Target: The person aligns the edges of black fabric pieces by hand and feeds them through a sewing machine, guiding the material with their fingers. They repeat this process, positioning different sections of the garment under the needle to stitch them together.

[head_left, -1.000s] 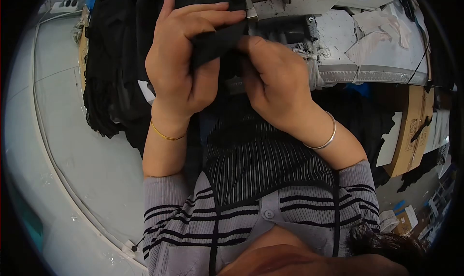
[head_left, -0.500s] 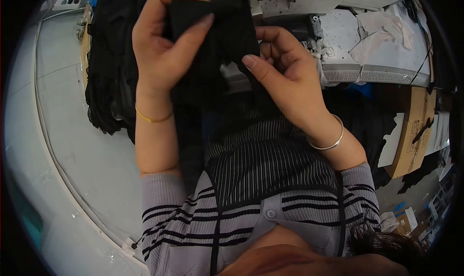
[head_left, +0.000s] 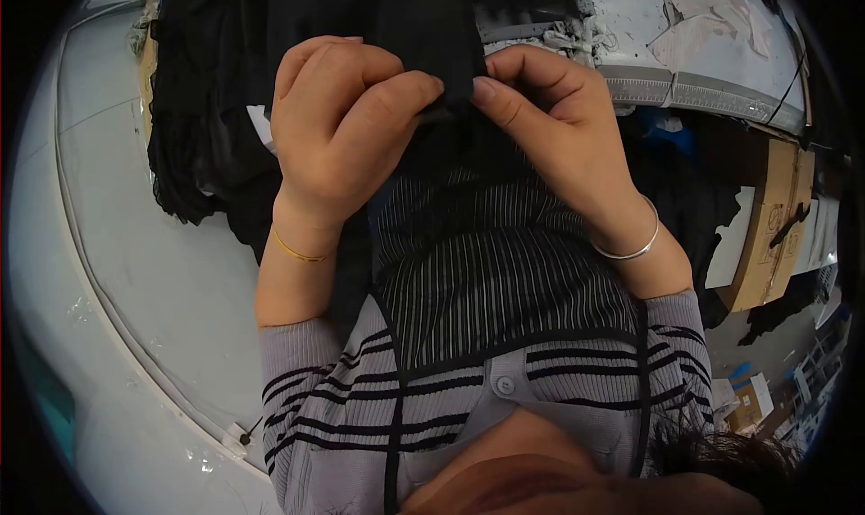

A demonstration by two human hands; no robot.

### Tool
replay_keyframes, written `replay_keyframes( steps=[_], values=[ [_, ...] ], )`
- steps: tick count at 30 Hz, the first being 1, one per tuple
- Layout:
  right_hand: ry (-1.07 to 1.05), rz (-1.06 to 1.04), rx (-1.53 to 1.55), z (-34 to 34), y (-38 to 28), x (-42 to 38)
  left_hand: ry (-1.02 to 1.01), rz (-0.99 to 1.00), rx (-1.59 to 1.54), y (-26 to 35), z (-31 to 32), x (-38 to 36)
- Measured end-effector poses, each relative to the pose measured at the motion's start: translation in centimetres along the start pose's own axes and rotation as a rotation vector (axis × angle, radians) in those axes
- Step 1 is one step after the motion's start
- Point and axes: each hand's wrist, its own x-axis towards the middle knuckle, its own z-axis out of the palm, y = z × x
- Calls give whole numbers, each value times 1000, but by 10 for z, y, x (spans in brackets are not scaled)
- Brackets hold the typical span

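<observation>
A piece of black fabric (head_left: pixel 387 15) stretches up from between my two hands toward the top of the head view. My left hand (head_left: pixel 347 123) is closed on its near edge, thumb and curled fingers pinching the cloth. At the right corner of that edge, my right hand (head_left: pixel 550 100) grips the fabric between thumb and forefinger. Both hands are close together above my striped apron (head_left: pixel 505 281). What lies under the cloth is hidden.
More black cloth (head_left: pixel 198 109) hangs in a heap at the left. To the right is a white work surface with a ruler strip (head_left: pixel 712 91), lint and fabric scraps (head_left: pixel 712 28). A cardboard box (head_left: pixel 770 227) stands below it.
My left hand has come down and turned over, with the cloth's folded-up flap now laid flat. My right hand has shifted slightly right, still pinching the fabric.
</observation>
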Motion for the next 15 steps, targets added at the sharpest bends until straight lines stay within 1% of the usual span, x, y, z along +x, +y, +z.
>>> replay_keyframes(
  steps=[5, 7, 9, 11, 12, 13, 14, 15],
  values=[
    [-36, -4, 138, 1, 3, -6, -13, 12, 32, 6, -5, -8],
    [-34, 15, 110, -2, 3, -7, -43, 1, 43, 9, -5, -4],
    [-33, 7, 69, -2, 4, -6, 176, -229, -109, 10, -5, 0],
    [22, -43, 31, 0, 10, -3, 353, -456, -396, -2, -1, 4],
    [17, -54, 26, 1, 12, 0, 411, -584, -554, -5, -1, 8],
    [78, -89, 17, 3, 14, 4, 397, -610, -625, -15, 1, 7],
    [141, -123, 8, 4, 15, 9, 403, -604, -621, -20, 1, 5],
    [140, -131, 7, 7, 13, 17, 440, -626, -644, -24, 1, 2]
  ],
)
